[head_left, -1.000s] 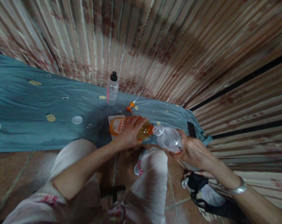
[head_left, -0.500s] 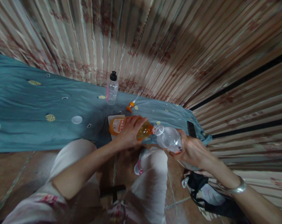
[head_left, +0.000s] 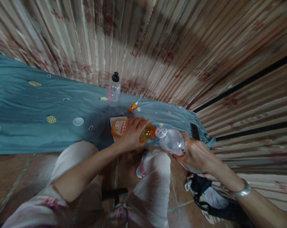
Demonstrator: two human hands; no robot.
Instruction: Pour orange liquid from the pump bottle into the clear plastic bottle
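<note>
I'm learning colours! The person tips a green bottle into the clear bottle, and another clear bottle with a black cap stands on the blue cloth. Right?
Nearly. The tipped bottle in the left hand is orange, not green, as the head view shows. The rest is right.

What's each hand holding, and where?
Left hand grips the orange plastic bottle around its body; right hand cradles the clear plastic bottle near its base.

No visible change beyond a slight camera drift.
</note>
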